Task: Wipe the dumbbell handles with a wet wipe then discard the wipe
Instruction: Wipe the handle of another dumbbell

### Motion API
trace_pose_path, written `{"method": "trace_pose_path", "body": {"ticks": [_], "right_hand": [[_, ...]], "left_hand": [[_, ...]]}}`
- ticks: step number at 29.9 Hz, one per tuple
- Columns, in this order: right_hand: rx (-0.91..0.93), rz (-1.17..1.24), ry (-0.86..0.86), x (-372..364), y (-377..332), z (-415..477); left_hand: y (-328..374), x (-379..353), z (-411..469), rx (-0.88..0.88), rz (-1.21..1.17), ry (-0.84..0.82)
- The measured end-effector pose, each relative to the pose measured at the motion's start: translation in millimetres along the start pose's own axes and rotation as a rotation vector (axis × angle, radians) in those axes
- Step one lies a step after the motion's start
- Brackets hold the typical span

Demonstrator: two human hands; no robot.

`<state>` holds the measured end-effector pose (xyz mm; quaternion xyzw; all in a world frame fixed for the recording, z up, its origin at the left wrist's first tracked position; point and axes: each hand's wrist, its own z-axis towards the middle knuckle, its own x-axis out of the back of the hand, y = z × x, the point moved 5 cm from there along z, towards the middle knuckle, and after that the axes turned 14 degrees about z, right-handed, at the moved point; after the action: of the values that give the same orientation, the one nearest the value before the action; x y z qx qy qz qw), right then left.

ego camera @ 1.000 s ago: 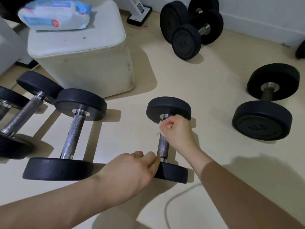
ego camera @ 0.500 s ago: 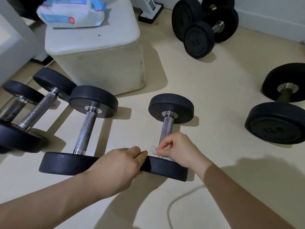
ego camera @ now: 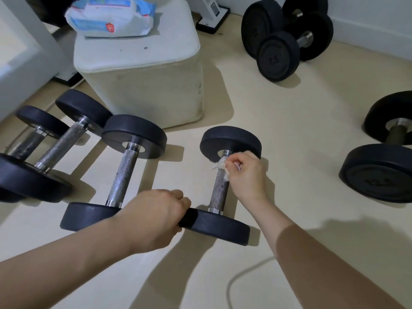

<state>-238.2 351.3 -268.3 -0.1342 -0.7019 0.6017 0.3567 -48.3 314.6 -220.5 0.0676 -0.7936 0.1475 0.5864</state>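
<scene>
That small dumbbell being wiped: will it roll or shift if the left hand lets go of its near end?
Probably it would roll sideways: the dumbbell rests on round ends on a smooth floor. The left hand grips the near end, seemingly to steady it. It looks dense for its size, so the wipe in the right hand alone should barely move it.

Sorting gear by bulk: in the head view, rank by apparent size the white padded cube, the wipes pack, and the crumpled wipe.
1. white padded cube
2. wipes pack
3. crumpled wipe, mostly hidden in the right hand
</scene>
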Motion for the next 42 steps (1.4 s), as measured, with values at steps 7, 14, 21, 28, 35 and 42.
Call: {"method": "trace_pose_path", "body": {"ticks": [7,14,21,28,35,42], "right_hand": [[0.031,-0.039,-0.196,-9.9,4.6,-25.0],[0.000,0.017,-0.117,-21.2,7.7,-24.4],[0.099,0.055,0.064,-41.5,-3.8,-4.2],[0.018,0.076,-0.290,-54.9,-2.9,-27.2],[-0.052,0.133,0.174,-50.5,8.7,8.3],[-0.148,0.160,0.084,-45.8,-1.2,-7.8]], "left_hand": [[28.1,26.3,5.1,-0.191,0.087,0.184],[16.7,19.3,-2.2,-0.120,0.049,0.113],[-8.9,1.6,-16.1,0.053,0.037,-0.087],[-41.0,-24.7,-31.0,0.138,-0.124,-0.092],[-39.0,-21.2,-28.0,0.082,-0.092,0.007],[-43.8,-20.6,-27.0,0.032,-0.069,0.068]]}}
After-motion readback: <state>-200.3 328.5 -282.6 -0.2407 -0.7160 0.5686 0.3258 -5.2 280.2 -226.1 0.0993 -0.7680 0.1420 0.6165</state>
